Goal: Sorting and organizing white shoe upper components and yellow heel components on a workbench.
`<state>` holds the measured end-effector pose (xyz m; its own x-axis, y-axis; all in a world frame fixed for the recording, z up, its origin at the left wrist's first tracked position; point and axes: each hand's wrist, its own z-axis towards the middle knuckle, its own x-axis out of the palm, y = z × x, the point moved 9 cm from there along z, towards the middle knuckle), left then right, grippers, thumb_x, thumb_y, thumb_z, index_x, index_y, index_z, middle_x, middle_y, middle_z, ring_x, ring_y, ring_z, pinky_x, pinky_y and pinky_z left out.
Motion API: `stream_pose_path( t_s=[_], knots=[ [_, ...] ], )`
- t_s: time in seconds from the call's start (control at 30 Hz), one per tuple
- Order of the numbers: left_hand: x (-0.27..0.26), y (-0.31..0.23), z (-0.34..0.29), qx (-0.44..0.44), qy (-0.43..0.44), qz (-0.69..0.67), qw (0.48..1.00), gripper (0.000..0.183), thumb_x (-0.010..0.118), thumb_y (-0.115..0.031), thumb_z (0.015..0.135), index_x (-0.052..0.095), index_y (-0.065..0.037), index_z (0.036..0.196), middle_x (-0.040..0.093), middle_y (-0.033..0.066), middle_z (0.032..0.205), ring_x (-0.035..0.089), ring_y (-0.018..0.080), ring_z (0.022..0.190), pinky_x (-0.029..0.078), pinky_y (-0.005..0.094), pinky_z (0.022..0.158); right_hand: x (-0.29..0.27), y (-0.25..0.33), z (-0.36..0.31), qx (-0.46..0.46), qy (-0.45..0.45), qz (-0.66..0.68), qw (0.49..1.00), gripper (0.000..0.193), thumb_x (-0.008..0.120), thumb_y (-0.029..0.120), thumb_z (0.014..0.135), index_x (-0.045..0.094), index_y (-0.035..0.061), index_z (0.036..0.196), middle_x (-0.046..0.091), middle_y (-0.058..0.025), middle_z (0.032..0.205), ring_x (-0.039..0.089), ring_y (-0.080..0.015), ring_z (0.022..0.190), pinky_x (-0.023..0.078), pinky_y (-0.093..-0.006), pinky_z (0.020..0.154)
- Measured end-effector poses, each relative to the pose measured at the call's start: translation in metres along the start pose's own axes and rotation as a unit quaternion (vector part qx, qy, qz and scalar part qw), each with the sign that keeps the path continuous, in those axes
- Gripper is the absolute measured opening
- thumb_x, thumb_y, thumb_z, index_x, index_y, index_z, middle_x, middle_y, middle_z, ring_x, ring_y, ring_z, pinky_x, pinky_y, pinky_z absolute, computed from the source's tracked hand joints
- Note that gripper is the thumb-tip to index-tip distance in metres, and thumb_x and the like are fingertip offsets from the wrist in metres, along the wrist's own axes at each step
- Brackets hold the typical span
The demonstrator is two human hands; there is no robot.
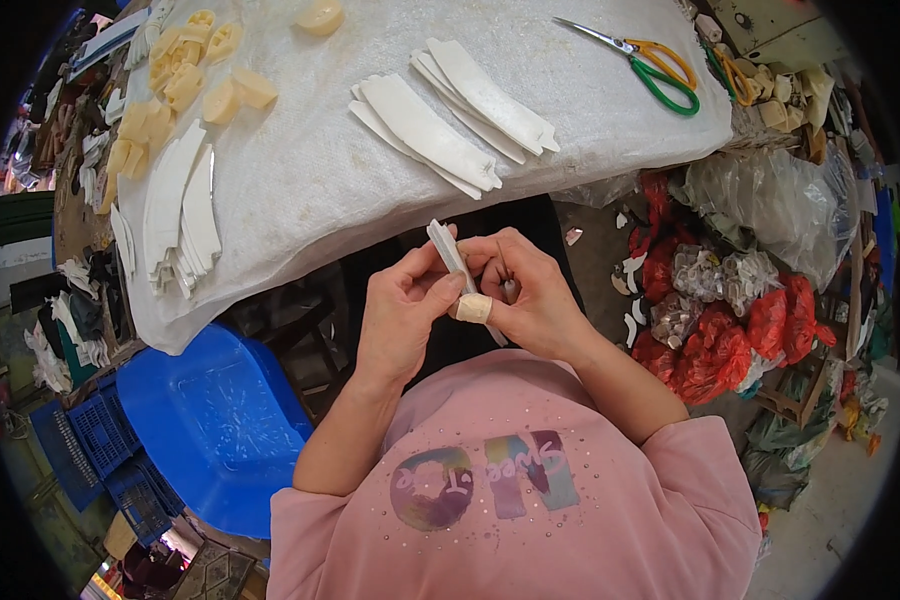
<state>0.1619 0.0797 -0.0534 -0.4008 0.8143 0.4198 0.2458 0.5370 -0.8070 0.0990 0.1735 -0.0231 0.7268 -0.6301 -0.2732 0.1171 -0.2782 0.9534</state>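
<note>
Just off the near edge of the table, both hands hold a thin stack of white strips [444,250], seen nearly edge-on and tilted. My left hand [398,312] pinches it between thumb and fingers. From the other side, my right hand [532,305] grips it with curled fingers, some hidden behind the stack. A beige wrap [474,308] circles my right thumb. Similar curved white strips [425,130] lie on the table ahead, with another pile of strips [493,95] beside them. More white strips [182,210] are heaped at the left.
Scissors [662,82] with green and orange handles lie far right on the white-covered table [300,150]. Beige chunks and rings [180,65] cluster far left. A blue basin [215,420] stands below left, near blue crates [105,430]. Red plastic bags [715,350] fill the right side.
</note>
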Motion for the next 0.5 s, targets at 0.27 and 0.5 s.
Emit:
stream_pose_path(
  t_s=[0.27,0.5],
  knots=[
    [-0.002,0.006,-0.003,0.022,0.036,0.132,0.99,0.04,0.06,-0.004,0.083,0.053,0.004,0.121,0.053,0.0038,0.092,0.056,0.0104,0.084,0.048,0.0246,0.078,0.003,-0.03,-0.013,0.074,-0.002,0.147,0.986,0.038,0.069,0.013,0.075,0.056,-0.0012,0.108,0.058,-0.0062,0.085,0.051,-0.0101,0.064,0.044,-0.0256,0.059],
    [-0.01,0.023,-0.002,-0.025,0.036,0.078,0.996,0.039,0.064,-0.009,0.083,0.053,0.006,0.118,0.056,0.006,0.096,0.059,0.0149,0.09,0.054,0.0316,0.081,0.004,-0.036,-0.018,0.092,0.021,0.115,0.989,0.035,0.064,0.011,0.076,0.057,-0.0017,0.108,0.06,-0.0086,0.088,0.053,-0.0119,0.066,0.044,-0.0267,0.059]
  ],
)
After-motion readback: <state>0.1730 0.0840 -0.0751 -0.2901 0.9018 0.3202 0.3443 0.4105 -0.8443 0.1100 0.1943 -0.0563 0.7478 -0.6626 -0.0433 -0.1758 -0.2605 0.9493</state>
